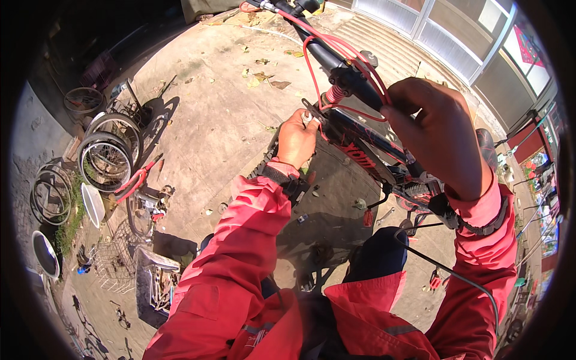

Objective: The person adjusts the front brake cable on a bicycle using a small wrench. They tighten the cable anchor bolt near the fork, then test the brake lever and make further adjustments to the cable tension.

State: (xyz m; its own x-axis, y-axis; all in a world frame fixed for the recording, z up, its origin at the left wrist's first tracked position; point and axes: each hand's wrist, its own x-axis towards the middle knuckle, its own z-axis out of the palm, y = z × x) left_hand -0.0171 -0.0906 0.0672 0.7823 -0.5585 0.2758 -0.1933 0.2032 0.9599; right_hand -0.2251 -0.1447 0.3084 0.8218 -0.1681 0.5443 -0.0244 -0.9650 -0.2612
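A black bicycle with red markings point(360, 157) stands before me, its handlebar end at the top of the view. Red cables point(336, 43) run along its black tube and loop down past a red coil spring point(334, 94). My right hand point(437, 129) is closed, thumb and finger pinching the red cable beside the tube. Lower on the left, my left hand point(297, 139) pinches a small pale metallic piece point(308, 118) close to a dark bracket on the bicycle. What exactly that piece is, I cannot tell.
Bicycle wheels and tyres point(107, 157) lie at the left, near a wire basket point(114, 264) and a tub of tools point(144, 288). A wrench point(385, 216) rests on the concrete under the bicycle. A thin black cable point(447, 271) curves past my right forearm. Glazed doors point(444, 36) stand at the back right.
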